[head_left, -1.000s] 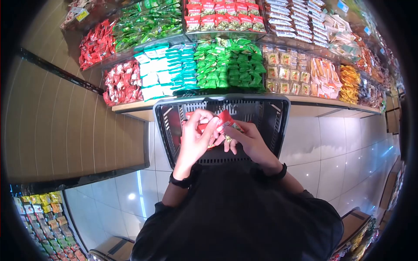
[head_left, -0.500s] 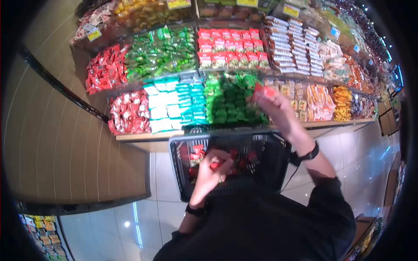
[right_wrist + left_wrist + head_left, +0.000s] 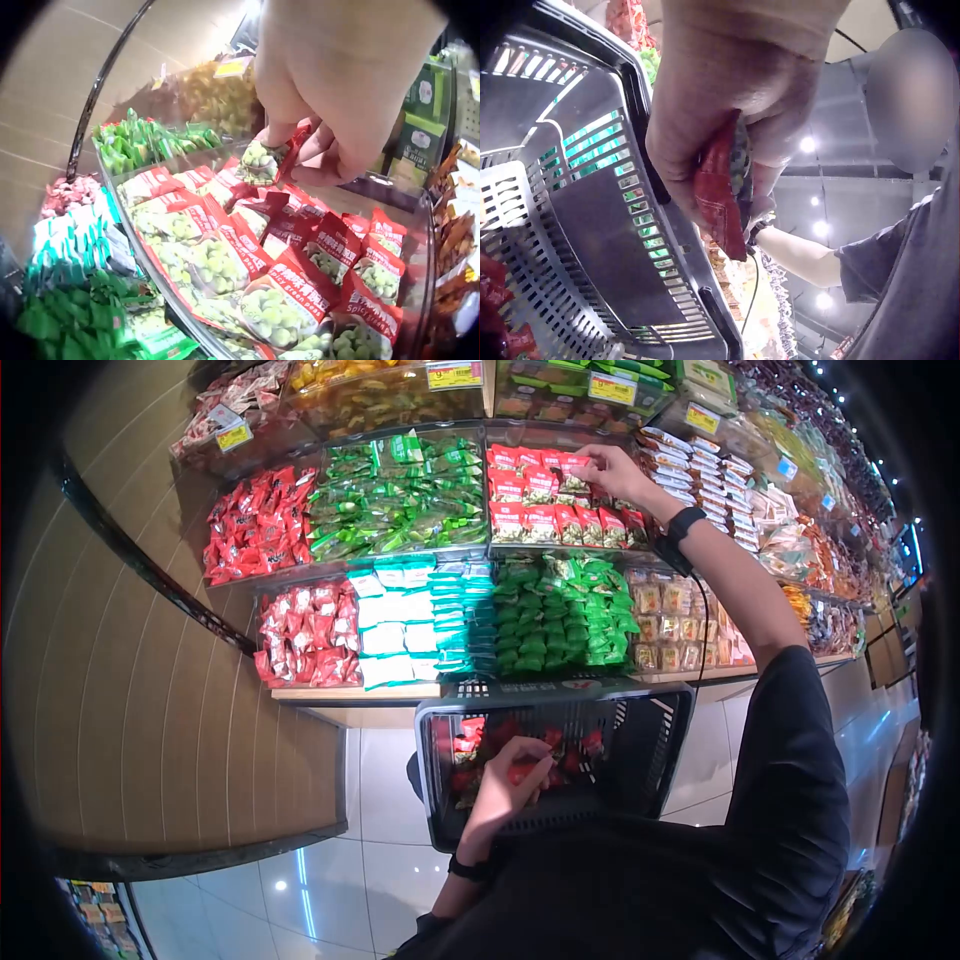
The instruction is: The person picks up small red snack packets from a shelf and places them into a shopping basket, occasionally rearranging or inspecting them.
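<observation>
My right hand (image 3: 618, 472) is over the bin of red spicy green pea packets, far forward of my body. In the right wrist view its fingers pinch one pea packet (image 3: 261, 161) just above the rows of like packets (image 3: 281, 304). Low over the black shopping basket (image 3: 428, 770), my left hand (image 3: 512, 780) grips another red pea packet (image 3: 720, 199), whose edge sticks out between fingers and thumb in the left wrist view. Several red packets (image 3: 468, 736) lie inside the basket.
Below the pea bin lie green packets (image 3: 545, 615), with teal and white packets (image 3: 395, 622) to their left. White-wrapped sticks (image 3: 690, 475) fill the bin to the right. A brown panelled surface (image 3: 190, 740) borders the left side, and tiled floor (image 3: 385, 790) shows beside the basket.
My right hand has gone from beside the left one over the basket, carrying a red packet, up and forward to the pea bin. The left hand has stayed over the basket, holding its packet.
</observation>
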